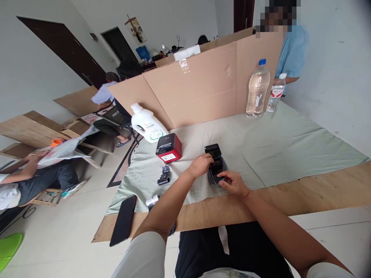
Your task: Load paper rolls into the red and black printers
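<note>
A small black label printer (215,165) with its lid raised sits on the pale green cloth (275,143) in front of me. My left hand (199,164) rests on its left side by the open lid. My right hand (233,183) grips its near edge, with fingertips on the body. A red and black printer (169,148) stands a little to the left, apart from both hands.
A white jug (147,124), a black wrapped roll (164,175), a small white roll (152,200) and a black phone (123,219) lie left. Two water bottles (257,89) stand by the cardboard wall (199,85). Other people sit left and behind.
</note>
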Demonstrator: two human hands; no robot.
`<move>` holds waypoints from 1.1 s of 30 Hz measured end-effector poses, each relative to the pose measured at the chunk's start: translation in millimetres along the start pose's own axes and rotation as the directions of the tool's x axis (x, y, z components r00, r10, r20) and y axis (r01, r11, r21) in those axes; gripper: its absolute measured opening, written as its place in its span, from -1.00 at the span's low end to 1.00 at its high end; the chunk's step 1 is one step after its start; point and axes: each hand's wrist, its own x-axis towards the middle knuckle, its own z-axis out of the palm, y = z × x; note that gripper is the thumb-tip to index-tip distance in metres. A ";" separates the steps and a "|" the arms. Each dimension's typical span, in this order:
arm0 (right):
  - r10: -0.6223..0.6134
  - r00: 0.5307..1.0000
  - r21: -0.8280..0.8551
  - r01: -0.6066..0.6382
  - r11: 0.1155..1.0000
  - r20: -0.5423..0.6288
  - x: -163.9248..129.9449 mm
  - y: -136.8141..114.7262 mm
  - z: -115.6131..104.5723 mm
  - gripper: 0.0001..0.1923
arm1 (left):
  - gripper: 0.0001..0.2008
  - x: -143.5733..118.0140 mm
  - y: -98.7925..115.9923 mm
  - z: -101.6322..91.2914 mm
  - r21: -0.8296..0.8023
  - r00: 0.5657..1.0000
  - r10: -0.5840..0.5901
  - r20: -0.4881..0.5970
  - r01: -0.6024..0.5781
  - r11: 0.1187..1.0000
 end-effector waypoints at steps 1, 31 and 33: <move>-0.005 1.000 -0.001 0.005 1.000 -0.004 0.1 -0.8 -0.6 -0.63 | -0.66 -0.6 3.0 1.7 -0.003 1.000 0.001 -0.028 -0.001 1.000; -0.164 0.984 -0.364 0.131 0.922 -0.062 7.0 -2.8 -2.5 -0.74 | -0.72 -0.8 0.4 8.5 -0.288 0.873 -0.310 -0.376 0.207 0.935; -0.179 0.983 -0.359 0.150 0.921 -0.050 6.9 -3.2 -2.5 -0.75 | -0.63 7.1 -7.0 7.1 -0.315 0.863 -0.339 -0.376 0.225 0.922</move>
